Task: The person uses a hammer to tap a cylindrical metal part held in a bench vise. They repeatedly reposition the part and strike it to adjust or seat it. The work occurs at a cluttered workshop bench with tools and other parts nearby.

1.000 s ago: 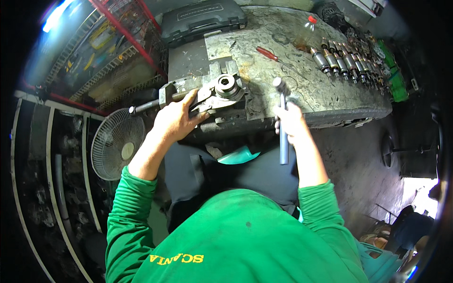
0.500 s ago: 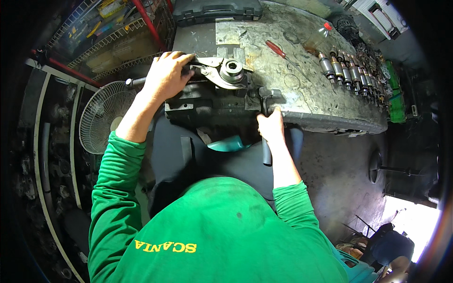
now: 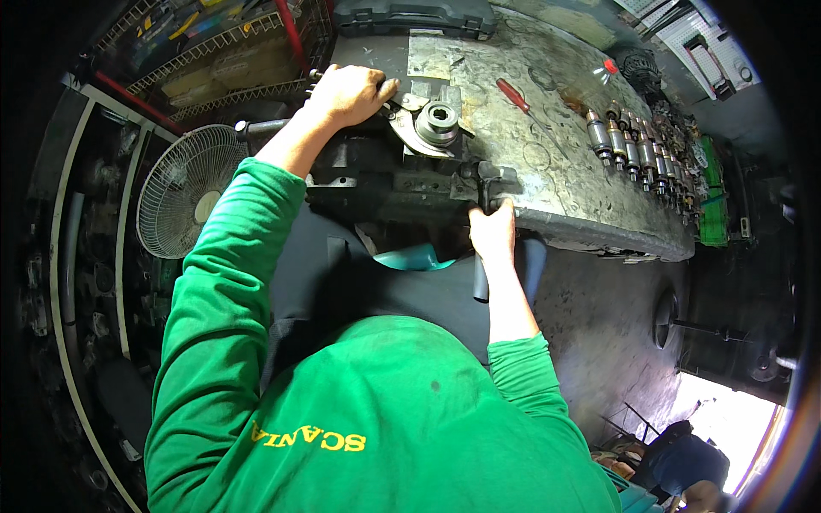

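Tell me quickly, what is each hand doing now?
Left hand: closed over the metal part in the bench vise.
Right hand: closed on the vise handle.

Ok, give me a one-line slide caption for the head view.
Left hand steadies a metal part in the bench vise while the right hand grips the vise handle.
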Motion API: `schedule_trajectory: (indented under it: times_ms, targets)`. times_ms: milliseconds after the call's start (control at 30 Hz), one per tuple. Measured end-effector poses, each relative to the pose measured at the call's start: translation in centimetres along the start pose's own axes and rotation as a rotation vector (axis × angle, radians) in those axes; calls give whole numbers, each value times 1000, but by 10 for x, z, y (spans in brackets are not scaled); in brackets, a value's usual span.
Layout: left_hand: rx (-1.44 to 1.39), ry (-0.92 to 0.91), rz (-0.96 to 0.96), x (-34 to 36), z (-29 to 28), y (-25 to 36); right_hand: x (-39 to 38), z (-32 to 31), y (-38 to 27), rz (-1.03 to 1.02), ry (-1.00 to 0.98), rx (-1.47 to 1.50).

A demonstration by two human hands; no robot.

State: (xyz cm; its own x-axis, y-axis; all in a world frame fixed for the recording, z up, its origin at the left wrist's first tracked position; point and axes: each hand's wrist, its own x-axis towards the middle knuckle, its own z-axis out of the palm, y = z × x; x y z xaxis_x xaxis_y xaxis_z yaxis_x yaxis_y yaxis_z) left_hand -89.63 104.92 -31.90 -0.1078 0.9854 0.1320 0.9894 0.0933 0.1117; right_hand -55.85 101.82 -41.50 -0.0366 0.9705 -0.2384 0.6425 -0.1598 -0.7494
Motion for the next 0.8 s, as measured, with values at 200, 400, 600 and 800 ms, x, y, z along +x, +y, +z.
schedule_trajectory:
  times_ms: [200,400,600,800]
  targets:
    - [117,260,106,5,14,0,7,4,13,-9,-17,22]
    - [-59,258,277,-25,19,-3,7,10,18,-254,205,-133]
    - [144,162,297,-27,6,-5,4,0,6,-3,-29,-18]
    - [161,55,276,-2,15,-3,3,6,11,-117,76,-65]
